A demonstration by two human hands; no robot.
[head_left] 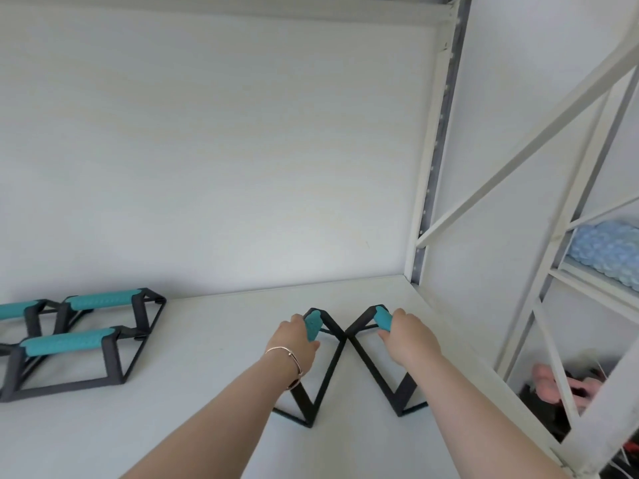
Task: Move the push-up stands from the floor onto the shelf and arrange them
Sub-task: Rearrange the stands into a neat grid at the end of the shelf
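Two push-up stands with black frames and teal grips rest side by side on the white shelf board (214, 368), near its right end. My left hand (294, 344) grips the teal handle of the left stand (330, 371). My right hand (408, 337) grips the handle of the right stand (370, 361). Their frames touch in the middle, forming a W shape. Three more stands stand grouped at the shelf's left: one at the front (65, 340), one behind it (103, 300), one at the far left edge (17, 311), partly cut off.
The white shelf back wall (224, 150) rises behind. A perforated metal upright (432, 174) and diagonal braces (518, 160) bound the right end. Beyond, a neighbouring rack holds a light-blue bumpy roller (608, 250) and pink and dark items (553, 385) lower down.
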